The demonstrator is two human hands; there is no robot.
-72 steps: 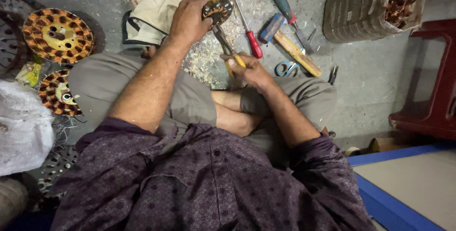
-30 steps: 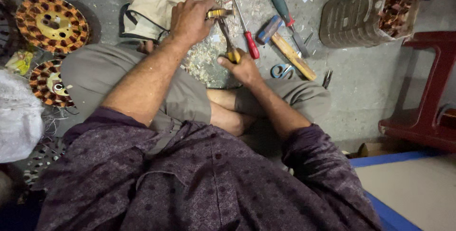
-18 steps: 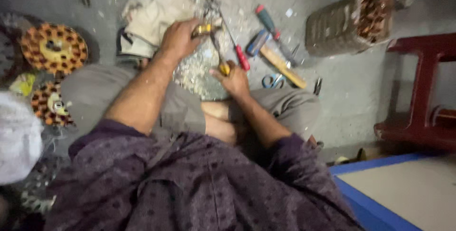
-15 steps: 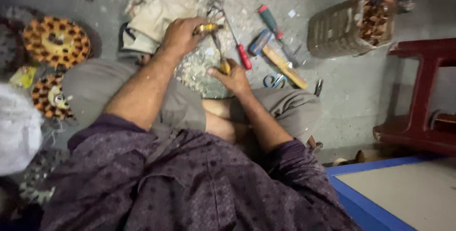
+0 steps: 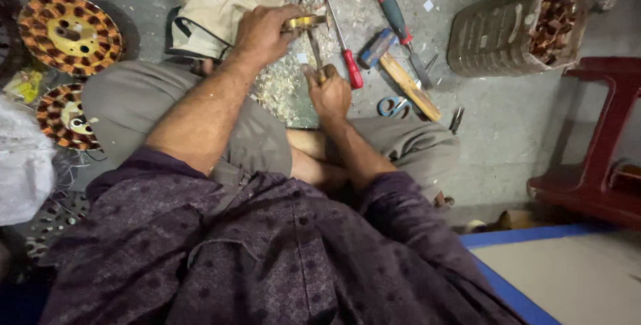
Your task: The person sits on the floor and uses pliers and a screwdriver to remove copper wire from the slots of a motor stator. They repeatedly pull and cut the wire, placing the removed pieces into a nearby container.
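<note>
I sit cross-legged on a concrete floor. My left hand [image 5: 264, 31] grips a small round brass-coloured metal part [image 5: 302, 23] on its edge, most of it hidden by my fingers. My right hand [image 5: 329, 92] is closed around the handle of a thin tool [image 5: 314, 63] whose shaft points up to the part. Under both hands lies a heap of pale shavings and scraps [image 5: 284, 88].
A red-handled screwdriver [image 5: 347, 51], a green-and-red screwdriver [image 5: 399, 28], a wooden-handled tool [image 5: 408, 87] and blue-handled scissors [image 5: 394, 105] lie on the right. A basket of copper scrap [image 5: 514, 31] and a red stool [image 5: 601, 144] stand farther right. Copper-wound round cores [image 5: 70, 34] lie left, beige cloth [image 5: 224, 1] ahead.
The view has shifted slightly. My left hand stays on the round part while my right hand has kept working the thin tool against it, a little lower than before.
</note>
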